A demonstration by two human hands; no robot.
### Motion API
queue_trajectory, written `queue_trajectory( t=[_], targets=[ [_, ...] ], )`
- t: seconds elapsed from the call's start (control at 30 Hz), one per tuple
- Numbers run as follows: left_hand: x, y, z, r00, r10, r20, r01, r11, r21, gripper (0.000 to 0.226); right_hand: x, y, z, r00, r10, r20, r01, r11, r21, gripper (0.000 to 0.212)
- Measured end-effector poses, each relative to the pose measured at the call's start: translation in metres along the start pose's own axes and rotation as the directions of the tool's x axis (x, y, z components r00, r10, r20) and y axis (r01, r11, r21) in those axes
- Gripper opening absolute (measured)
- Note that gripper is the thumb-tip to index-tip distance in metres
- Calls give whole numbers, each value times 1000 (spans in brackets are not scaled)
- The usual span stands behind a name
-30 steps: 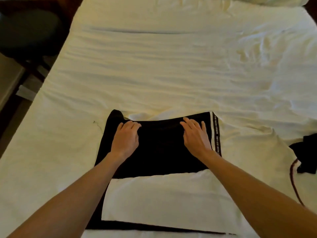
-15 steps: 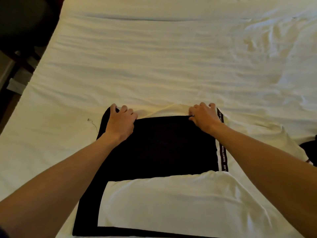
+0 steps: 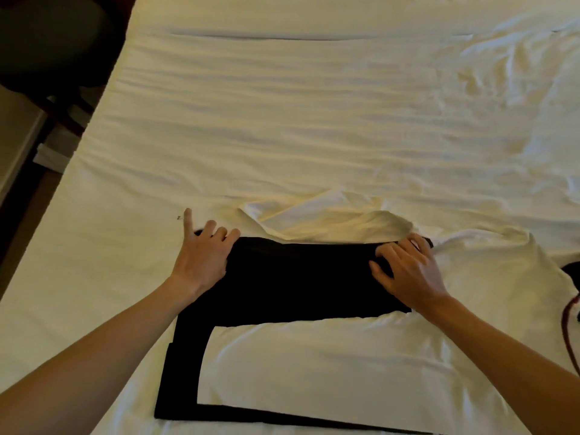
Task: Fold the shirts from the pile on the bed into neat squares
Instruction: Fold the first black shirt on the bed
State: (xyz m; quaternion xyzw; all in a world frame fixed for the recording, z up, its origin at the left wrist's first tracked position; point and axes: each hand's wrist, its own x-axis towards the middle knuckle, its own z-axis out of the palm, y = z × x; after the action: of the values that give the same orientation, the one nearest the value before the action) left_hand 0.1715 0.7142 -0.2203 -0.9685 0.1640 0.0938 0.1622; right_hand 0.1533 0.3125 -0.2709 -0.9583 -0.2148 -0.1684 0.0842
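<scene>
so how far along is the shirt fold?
Done: black-and-white shirt lies flat on the bed, partly folded. In hand: left hand and right hand at its far edge. Left: final square fold; dark garment at right untouched.

Black-and-white shirt (image 3: 301,277) lies flat on the bed, near edge, approx. centre of view. Upper part is a black panel w/ a straight folded far edge, running left to right; below it a broad white panel (image 3: 314,372) framed by black on the left and along the near edge. White fabric of the same shirt bunches up just beyond the black panel's far edge and spreads out to the right in loose wrinkles. Black part looks smooth, roughly rectangular; left black edge shows stepped layers near the bottom-left corner.
</scene>
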Motion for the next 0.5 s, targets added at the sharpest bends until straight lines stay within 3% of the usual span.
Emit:
queue_trajectory(
  t=[0.07,0.13,0.3,0.43,0.5],
  targets=[
    [-14,5,-1,983,-138,121,132,990,52,37,-19,-3,2,996,-21,89,27,998,-59,14],
    [-26,8,-1,973,-206,100,203,978,39,30,-27,-7,-3,992,6,123,4,997,-81,6],
    [-61,10,3,963,-254,-90,228,945,-233,44,-40,-29,-28,990,137,27,-138,990,12,8],
    [-93,14,25,980,-197,-3,190,948,-256,45,-74,-36,-21,966,170,193,-168,985,-27,23],
    [-100,11,33,982,-188,6,182,943,-280,48,-78,-34,-18,966,157,207,-153,988,-39,25]
  ],
)
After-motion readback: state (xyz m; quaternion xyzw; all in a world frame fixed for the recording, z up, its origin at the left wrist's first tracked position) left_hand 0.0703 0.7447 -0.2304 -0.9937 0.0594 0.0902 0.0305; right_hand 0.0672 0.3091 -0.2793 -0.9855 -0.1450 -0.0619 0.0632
